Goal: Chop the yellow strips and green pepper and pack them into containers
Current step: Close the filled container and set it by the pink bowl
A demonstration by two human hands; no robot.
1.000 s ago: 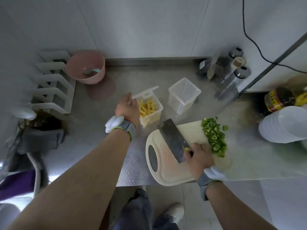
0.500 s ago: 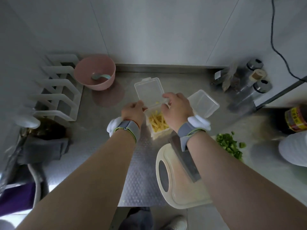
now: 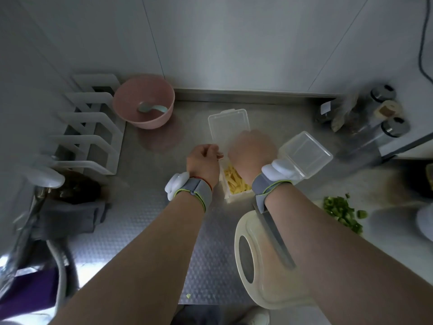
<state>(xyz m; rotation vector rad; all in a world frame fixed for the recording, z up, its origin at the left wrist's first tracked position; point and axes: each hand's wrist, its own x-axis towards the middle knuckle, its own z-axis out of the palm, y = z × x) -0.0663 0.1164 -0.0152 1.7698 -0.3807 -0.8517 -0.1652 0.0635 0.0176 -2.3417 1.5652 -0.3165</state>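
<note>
A clear container filled with yellow strips stands on the steel counter, its hinged lid open toward the wall. My left hand grips the container's left rim. My right hand is over its far edge by the lid, fingers curled; what they touch is hidden. A second clear container stands empty just right of it. Chopped green pepper lies in a heap on the right of the cutting board. The cleaver rests on the board, partly under my right forearm.
A pink bowl with a spoon stands at the back left beside a white rack. Spice jars stand at the back right. A white bowl edge shows at far right. A dark cloth lies left.
My right hand let go of the cleaver on the board and moved to the yellow-strip container. The lid has swung open toward the wall. My view shifted left.
</note>
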